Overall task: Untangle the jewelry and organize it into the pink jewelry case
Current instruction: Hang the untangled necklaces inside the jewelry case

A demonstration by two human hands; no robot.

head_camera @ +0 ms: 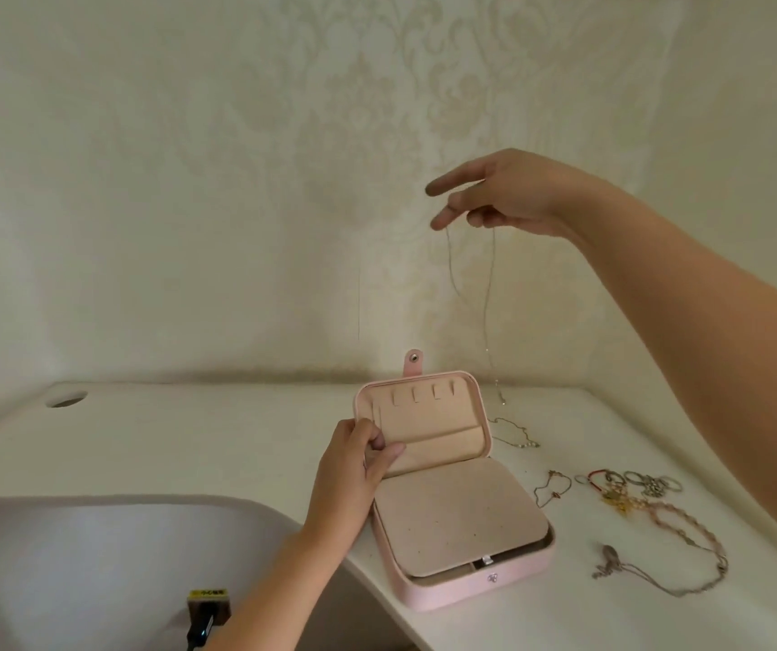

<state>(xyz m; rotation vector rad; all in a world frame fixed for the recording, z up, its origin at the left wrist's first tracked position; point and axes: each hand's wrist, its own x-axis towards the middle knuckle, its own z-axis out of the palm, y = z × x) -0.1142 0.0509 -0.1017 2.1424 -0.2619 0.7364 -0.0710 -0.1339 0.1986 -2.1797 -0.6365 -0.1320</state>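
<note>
While the right hand (513,195) pinches one chain (486,293) aloft and the left hand (353,467) grips the open pink case (424,415), the pile (631,491) at the right edge of the table (189,439) waits unsorted.

Soft, even, dimmish warm light w/ faint shadows; wide-angle bending at edges, overall slightly blurry, no glare.

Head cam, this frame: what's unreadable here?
Head view: case base under the beige panel of the pink jewelry case, covered by the panel.
Thin chain hanging from the right hand: too fine to tell knots or clasp.
Jewelry pile: tangled, too small to count pieces.
Left edge of the lid: covered by the left hand.
Yellow-labelled object: cut by the bottom edge.
</note>
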